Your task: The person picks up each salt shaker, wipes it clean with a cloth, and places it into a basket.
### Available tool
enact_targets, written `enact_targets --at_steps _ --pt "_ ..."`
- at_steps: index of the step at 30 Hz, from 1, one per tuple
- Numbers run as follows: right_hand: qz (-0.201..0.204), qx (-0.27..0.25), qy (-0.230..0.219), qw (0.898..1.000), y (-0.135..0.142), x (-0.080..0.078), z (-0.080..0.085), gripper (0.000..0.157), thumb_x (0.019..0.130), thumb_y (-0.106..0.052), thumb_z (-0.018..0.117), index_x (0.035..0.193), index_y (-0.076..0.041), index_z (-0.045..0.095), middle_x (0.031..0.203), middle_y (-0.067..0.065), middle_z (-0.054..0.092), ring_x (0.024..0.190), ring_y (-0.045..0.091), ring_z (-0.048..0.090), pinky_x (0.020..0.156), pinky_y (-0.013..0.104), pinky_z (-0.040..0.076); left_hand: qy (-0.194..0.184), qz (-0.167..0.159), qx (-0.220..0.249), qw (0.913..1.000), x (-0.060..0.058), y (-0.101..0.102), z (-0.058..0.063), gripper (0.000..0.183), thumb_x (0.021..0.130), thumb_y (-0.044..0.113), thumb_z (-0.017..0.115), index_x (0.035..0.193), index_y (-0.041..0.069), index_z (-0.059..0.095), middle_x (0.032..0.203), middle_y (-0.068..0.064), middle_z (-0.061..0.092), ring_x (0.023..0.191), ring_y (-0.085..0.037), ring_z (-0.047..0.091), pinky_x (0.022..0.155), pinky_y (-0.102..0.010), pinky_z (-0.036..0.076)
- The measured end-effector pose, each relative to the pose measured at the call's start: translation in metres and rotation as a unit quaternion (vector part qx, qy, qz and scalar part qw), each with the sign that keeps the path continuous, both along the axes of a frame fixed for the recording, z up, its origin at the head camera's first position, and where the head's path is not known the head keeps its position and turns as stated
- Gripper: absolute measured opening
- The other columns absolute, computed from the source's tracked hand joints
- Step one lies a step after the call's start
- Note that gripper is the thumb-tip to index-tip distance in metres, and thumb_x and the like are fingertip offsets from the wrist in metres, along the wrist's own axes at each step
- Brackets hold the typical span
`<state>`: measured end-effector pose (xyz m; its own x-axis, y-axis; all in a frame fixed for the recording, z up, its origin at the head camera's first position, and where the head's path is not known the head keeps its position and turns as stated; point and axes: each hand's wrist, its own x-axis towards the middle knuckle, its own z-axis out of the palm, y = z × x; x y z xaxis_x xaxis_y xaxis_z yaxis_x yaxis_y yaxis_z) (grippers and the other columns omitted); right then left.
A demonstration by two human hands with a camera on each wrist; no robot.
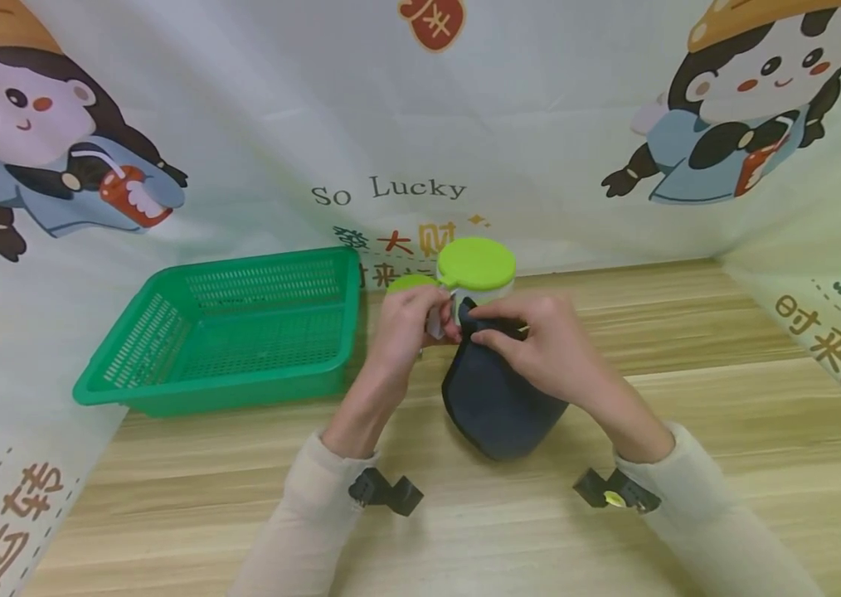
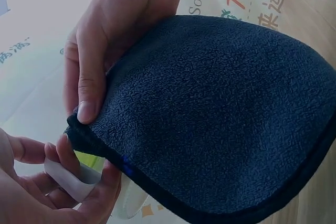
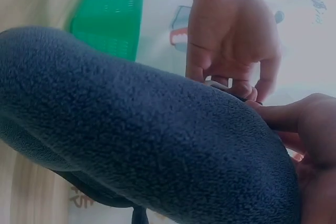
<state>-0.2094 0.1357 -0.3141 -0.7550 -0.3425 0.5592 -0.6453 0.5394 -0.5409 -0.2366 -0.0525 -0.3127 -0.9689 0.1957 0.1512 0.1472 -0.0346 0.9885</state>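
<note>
A dark blue-grey fleecy cloth (image 1: pixel 506 402) with black edging hangs folded between the two hands above the table. My right hand (image 1: pixel 551 340) pinches its upper corner between thumb and fingers. Close beside that corner, my left hand (image 1: pixel 409 323) has its fingers curled about a curved white strip (image 2: pixel 73 179). In the left wrist view the strip lies just below the cloth's edge; whether it is fastened to the cloth I cannot tell. The fleece (image 3: pixel 147 129) fills much of the right wrist view and hides part of the right hand's grip.
A green plastic basket (image 1: pixel 222 385) stands on the wooden table (image 1: pixel 689 381) to the left. Behind the hands is a container with a lime-green lid (image 1: pixel 476 263), beside a second green lid (image 1: pixel 411 283) partly hidden by the left hand. A printed sheet (image 1: pixel 562 149) covers the back and sides.
</note>
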Motion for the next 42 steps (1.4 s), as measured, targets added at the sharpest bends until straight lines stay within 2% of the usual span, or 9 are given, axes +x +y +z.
enact_targets --at_steps 4,10,15,20,24,31,38,42 --pt "0.002 0.007 0.0 1.0 0.001 -0.002 0.0 0.022 0.087 -0.006 0.082 0.109 -0.003 0.08 0.104 0.012 0.08 0.094 0.022 0.077 0.074 0.036 0.062 0.001 0.002 0.001 1.0 0.001 -0.001 0.001 0.033 0.1 0.016 0.05 0.07 0.005 0.054 0.064 -0.003 0.058 0.062 -0.018 0.061 0.07 -0.034 0.061" --pt "-0.001 0.015 -0.04 0.999 0.012 -0.006 0.004 0.02 0.087 -0.005 0.08 0.108 -0.006 0.081 0.104 0.012 0.08 0.097 0.027 0.078 0.08 0.044 0.063 -0.003 0.001 0.015 0.9999 0.002 -0.003 0.002 0.032 0.101 0.015 0.048 0.071 0.005 0.053 0.063 -0.003 0.056 0.061 -0.018 0.068 0.077 -0.04 0.065" --pt "-0.001 0.017 -0.059 0.998 0.021 -0.008 0.007 0.02 0.088 -0.007 0.08 0.109 -0.007 0.081 0.107 0.011 0.08 0.097 0.027 0.078 0.081 0.043 0.062 -0.005 0.0 0.02 0.9998 0.002 -0.005 0.003 0.032 0.101 0.014 0.047 0.072 0.004 0.054 0.062 -0.003 0.057 0.062 -0.02 0.071 0.079 -0.042 0.065" --pt "-0.029 0.01 -0.062 0.998 0.03 -0.012 0.01 0.021 0.089 -0.005 0.079 0.11 -0.005 0.079 0.11 0.014 0.078 0.095 0.029 0.078 0.078 0.035 0.061 -0.007 -0.002 0.02 0.9998 0.002 -0.007 0.005 0.031 0.101 0.014 0.047 0.072 0.004 0.053 0.062 -0.004 0.057 0.062 -0.02 0.072 0.079 -0.043 0.065" --pt "-0.062 0.011 -0.059 0.996 0.037 -0.014 0.011 0.021 0.09 -0.005 0.078 0.111 -0.005 0.078 0.11 0.014 0.078 0.091 0.029 0.078 0.073 0.027 0.055 -0.006 -0.009 0.023 0.9997 0.001 -0.009 0.005 0.031 0.101 0.015 0.048 0.072 0.004 0.052 0.063 -0.003 0.056 0.062 -0.021 0.071 0.079 -0.043 0.065" --pt "-0.094 0.016 -0.049 0.994 0.039 -0.02 0.008 0.02 0.095 -0.009 0.073 0.114 -0.005 0.074 0.101 0.015 0.078 0.089 0.032 0.075 0.078 0.04 0.054 -0.004 -0.018 0.025 0.9995 0.002 -0.01 0.004 0.03 0.101 0.014 0.048 0.073 0.003 0.052 0.063 -0.003 0.056 0.062 -0.021 0.07 0.08 -0.044 0.065" --pt "-0.118 0.045 -0.058 0.99 0.047 -0.025 0.004 0.022 0.102 -0.014 0.065 0.123 -0.006 0.064 0.113 0.025 0.075 0.099 0.043 0.073 0.086 0.057 0.054 -0.007 -0.023 0.03 0.9992 0.002 -0.008 0.004 0.031 0.1 0.015 0.048 0.072 0.004 0.052 0.063 -0.003 0.056 0.063 -0.024 0.07 0.079 -0.044 0.065" --pt "-0.128 0.055 -0.05 0.989 0.053 -0.027 0.004 0.025 0.103 -0.016 0.064 0.126 -0.006 0.061 0.114 0.027 0.074 0.1 0.045 0.072 0.087 0.059 0.054 -0.001 -0.026 0.035 0.9991 0.004 -0.009 0.007 0.031 0.101 0.016 0.047 0.072 0.004 0.052 0.063 -0.003 0.055 0.063 -0.022 0.07 0.08 -0.046 0.065"
